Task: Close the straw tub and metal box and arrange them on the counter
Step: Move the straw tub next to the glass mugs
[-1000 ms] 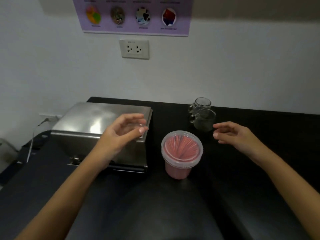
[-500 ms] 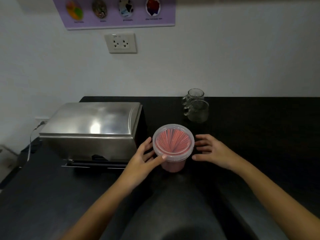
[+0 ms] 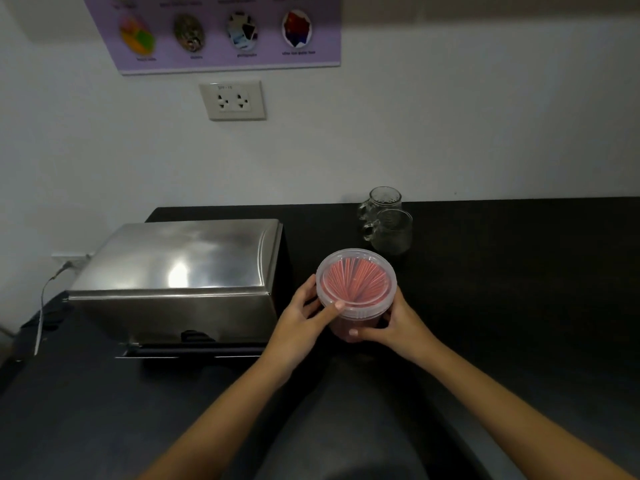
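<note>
A clear round tub of pink straws (image 3: 356, 284) stands on the black counter (image 3: 519, 289) with its clear lid on top. My left hand (image 3: 303, 315) grips its left side, thumb resting on the lid's front rim. My right hand (image 3: 393, 322) wraps the tub's right and front side below the lid. To the left sits the metal box (image 3: 180, 271), shiny steel, its lid down, a dark handle along its front bottom edge.
Two glass mugs (image 3: 389, 223) stand just behind the tub near the wall. A wall socket (image 3: 232, 100) and a purple poster (image 3: 221, 29) hang above. A cable (image 3: 43, 306) runs down at the far left past the counter's edge.
My left hand left the metal box and came to the tub's left side. My right hand moved in from the right. Both now grip the tub.
</note>
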`<control>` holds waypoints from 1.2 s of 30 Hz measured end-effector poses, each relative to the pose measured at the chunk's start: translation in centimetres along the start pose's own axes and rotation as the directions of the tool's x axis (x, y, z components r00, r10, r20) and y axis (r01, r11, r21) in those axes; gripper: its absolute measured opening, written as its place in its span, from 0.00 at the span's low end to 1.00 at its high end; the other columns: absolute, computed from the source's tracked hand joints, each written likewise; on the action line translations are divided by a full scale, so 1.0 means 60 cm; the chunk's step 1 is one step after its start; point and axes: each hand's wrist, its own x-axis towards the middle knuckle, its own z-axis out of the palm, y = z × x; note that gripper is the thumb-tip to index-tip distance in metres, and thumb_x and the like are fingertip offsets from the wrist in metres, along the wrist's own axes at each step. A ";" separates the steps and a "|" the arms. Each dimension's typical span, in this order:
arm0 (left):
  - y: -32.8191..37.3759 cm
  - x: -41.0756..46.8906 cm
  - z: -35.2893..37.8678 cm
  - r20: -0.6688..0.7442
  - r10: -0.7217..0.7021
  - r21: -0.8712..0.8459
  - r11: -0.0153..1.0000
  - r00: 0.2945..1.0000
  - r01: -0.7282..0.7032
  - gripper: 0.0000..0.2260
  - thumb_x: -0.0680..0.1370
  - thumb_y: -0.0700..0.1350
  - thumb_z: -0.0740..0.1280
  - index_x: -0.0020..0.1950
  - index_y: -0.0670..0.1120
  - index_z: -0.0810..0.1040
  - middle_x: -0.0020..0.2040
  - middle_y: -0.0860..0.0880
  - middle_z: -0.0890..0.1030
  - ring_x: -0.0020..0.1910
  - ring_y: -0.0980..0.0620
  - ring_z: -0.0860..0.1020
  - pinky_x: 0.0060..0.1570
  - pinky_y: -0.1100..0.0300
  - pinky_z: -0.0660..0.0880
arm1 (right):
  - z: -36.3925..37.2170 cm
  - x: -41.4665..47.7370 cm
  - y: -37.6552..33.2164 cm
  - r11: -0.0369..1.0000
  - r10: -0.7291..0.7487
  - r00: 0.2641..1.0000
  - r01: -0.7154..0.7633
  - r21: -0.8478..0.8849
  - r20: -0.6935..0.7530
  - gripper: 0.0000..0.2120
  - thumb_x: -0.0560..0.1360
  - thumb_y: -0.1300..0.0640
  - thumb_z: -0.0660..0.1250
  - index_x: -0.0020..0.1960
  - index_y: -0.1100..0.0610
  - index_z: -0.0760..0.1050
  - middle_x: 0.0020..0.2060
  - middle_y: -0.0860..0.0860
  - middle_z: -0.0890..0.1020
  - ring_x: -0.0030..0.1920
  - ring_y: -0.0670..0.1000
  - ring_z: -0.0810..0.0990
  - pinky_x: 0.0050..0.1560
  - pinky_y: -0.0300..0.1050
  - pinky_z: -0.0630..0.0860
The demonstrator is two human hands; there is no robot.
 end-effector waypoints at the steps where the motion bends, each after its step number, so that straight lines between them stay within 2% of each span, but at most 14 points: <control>1: 0.001 0.005 0.002 -0.001 0.003 0.003 1.000 1.000 -0.003 0.32 0.72 0.45 0.69 0.73 0.50 0.61 0.69 0.52 0.71 0.64 0.58 0.71 0.54 0.68 0.72 | 0.001 0.005 0.001 1.000 -0.012 1.000 0.012 0.003 -0.018 0.49 0.59 0.58 0.79 0.71 0.50 0.54 0.66 0.46 0.68 0.66 0.44 0.67 0.64 0.39 0.65; 4: 0.008 0.022 0.007 -0.002 0.025 0.035 0.999 1.000 -0.024 0.30 0.73 0.45 0.69 0.73 0.50 0.62 0.68 0.51 0.72 0.63 0.57 0.72 0.52 0.69 0.72 | -0.002 0.020 0.001 0.999 -0.032 0.998 0.033 0.011 -0.063 0.48 0.59 0.59 0.79 0.70 0.50 0.56 0.63 0.45 0.69 0.64 0.43 0.68 0.60 0.35 0.65; 9: 0.020 0.044 0.014 -0.045 0.039 0.052 0.998 0.998 -0.036 0.28 0.74 0.44 0.68 0.72 0.49 0.64 0.67 0.52 0.73 0.63 0.56 0.72 0.45 0.72 0.73 | -0.008 0.047 0.002 1.000 -0.011 0.996 0.012 0.016 -0.090 0.47 0.58 0.60 0.79 0.70 0.52 0.57 0.64 0.48 0.70 0.63 0.44 0.68 0.62 0.40 0.66; 14: 0.017 0.059 0.030 -0.160 -0.026 -0.079 0.997 0.987 0.013 0.24 0.75 0.46 0.66 0.70 0.49 0.65 0.60 0.53 0.73 0.50 0.63 0.74 0.37 0.74 0.74 | -0.004 0.074 -0.002 1.000 -0.001 0.994 0.004 0.022 -0.107 0.46 0.59 0.59 0.79 0.70 0.52 0.58 0.65 0.49 0.71 0.61 0.43 0.69 0.61 0.40 0.67; 20: 0.012 0.091 0.041 -0.250 -0.078 -0.230 0.973 0.965 0.019 0.20 0.75 0.48 0.66 0.67 0.48 0.71 0.61 0.50 0.77 0.56 0.56 0.76 0.49 0.65 0.74 | -0.003 0.114 -0.007 0.999 0.002 0.994 0.003 0.047 -0.106 0.46 0.59 0.59 0.79 0.70 0.53 0.59 0.65 0.51 0.72 0.66 0.50 0.70 0.63 0.42 0.68; 24: 0.011 0.113 0.047 -0.311 -0.106 -0.252 0.968 0.944 0.026 0.17 0.76 0.49 0.64 0.65 0.50 0.73 0.60 0.51 0.77 0.52 0.59 0.76 0.42 0.67 0.70 | -0.006 0.139 -0.012 1.000 -0.006 0.996 0.008 0.018 -0.084 0.45 0.60 0.59 0.78 0.71 0.54 0.58 0.66 0.52 0.71 0.67 0.51 0.69 0.62 0.41 0.66; 28: 0.019 0.133 0.054 -0.327 -0.163 -0.345 0.938 0.931 0.043 0.16 0.78 0.47 0.62 0.65 0.48 0.73 0.54 0.51 0.79 0.48 0.60 0.76 0.42 0.63 0.73 | -0.012 0.163 -0.014 0.999 0.001 0.999 -0.002 -0.032 -0.039 0.45 0.62 0.58 0.77 0.72 0.54 0.57 0.67 0.53 0.71 0.68 0.52 0.68 0.66 0.44 0.65; 32: 0.027 0.154 0.059 -0.358 -0.209 -0.408 0.912 0.910 0.049 0.17 0.78 0.46 0.61 0.67 0.48 0.71 0.56 0.50 0.77 0.49 0.57 0.75 0.53 0.54 0.73 | -0.029 0.173 -0.011 0.999 0.014 1.000 -0.013 -0.042 0.015 0.41 0.64 0.58 0.76 0.71 0.54 0.58 0.67 0.54 0.71 0.69 0.54 0.69 0.69 0.48 0.66; 34: 0.030 0.163 0.061 -0.383 -0.231 -0.440 0.897 0.894 0.044 0.18 0.78 0.46 0.61 0.68 0.47 0.70 0.58 0.49 0.76 0.54 0.53 0.74 0.58 0.52 0.71 | -0.041 0.170 -0.009 0.999 0.017 1.000 -0.017 -0.028 -0.001 0.40 0.65 0.59 0.75 0.71 0.55 0.58 0.68 0.55 0.70 0.68 0.54 0.69 0.66 0.46 0.67; 36: 0.031 0.171 0.063 -0.409 -0.246 -0.467 0.884 0.879 0.030 0.18 0.78 0.45 0.61 0.68 0.46 0.70 0.59 0.48 0.76 0.57 0.52 0.73 0.59 0.51 0.70 | -0.054 0.164 -0.003 0.999 0.028 0.999 -0.029 -0.030 -0.027 0.40 0.66 0.58 0.74 0.72 0.55 0.58 0.67 0.56 0.70 0.66 0.54 0.71 0.63 0.45 0.68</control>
